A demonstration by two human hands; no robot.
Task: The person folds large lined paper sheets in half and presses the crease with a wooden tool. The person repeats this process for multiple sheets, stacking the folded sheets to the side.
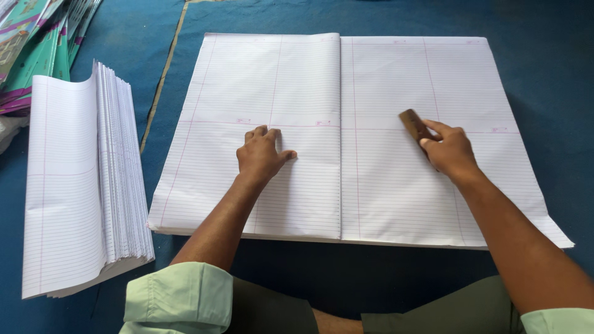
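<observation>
Item: wooden block (413,125), brown, short and narrow. We hold it in our right hand (450,151), fingers closed over its near end, and press it flat on the right-hand leaf of the ruled sheets (396,185). Its long axis runs diagonally, the free end pointing away from us and to the left, toward the centre fold; the near end is hidden under our fingers. It lies about midway up the leaf, close to the pink horizontal line printed across the paper.

Item: left hand (260,154). We rest it palm down on the left-hand folded stack (260,80), fingers curled under and thumb out toward the fold. It holds nothing; it only presses on the paper.

Item: ruled sheets, large, white, lined, with pink margins, their long side running left to right before us. The folded stack's edge sits at the centre line.

Item: blue mat (544,80) on the floor, under the sheets.

Item: folded paper pile (80,185), to our left, well apart from the sheets, fold edges fanned.

Item: coloured printed covers (37,43), far left corner, stacked.
</observation>
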